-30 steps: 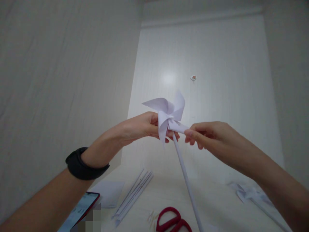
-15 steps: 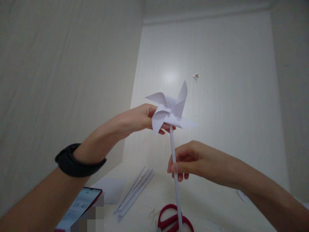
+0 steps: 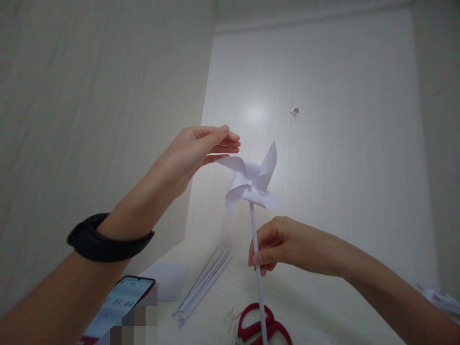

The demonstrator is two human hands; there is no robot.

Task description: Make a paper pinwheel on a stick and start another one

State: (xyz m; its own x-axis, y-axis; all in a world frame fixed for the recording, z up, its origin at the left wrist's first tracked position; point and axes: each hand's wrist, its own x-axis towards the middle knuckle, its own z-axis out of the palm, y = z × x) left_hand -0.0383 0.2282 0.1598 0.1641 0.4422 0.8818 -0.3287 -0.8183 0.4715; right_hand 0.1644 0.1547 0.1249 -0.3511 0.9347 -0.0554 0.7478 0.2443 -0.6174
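A white paper pinwheel (image 3: 250,181) stands nearly upright on its white paper stick (image 3: 259,294). My right hand (image 3: 278,247) pinches the stick below the blades, thumb in front and fingers behind. Up at the left, my left hand (image 3: 204,148) has its fingers stretched out beside the upper left blade; nothing is held in it. Whether a fingertip touches that blade I cannot tell. Behind the lower stick lie red-handled scissors (image 3: 251,330), their blades out of view.
Several rolled paper sticks (image 3: 206,282) lie on the table beside white paper sheets (image 3: 168,280). A phone (image 3: 127,297) rests at the lower left, partly hidden by my arm. Small pale pieces (image 3: 232,318) sit near the scissors. Crumpled clear plastic (image 3: 438,297) is at the right.
My left hand has let go of the pinwheel's back and moved up and left, its fingers now straight. The pinwheel has come down slightly in my right hand.
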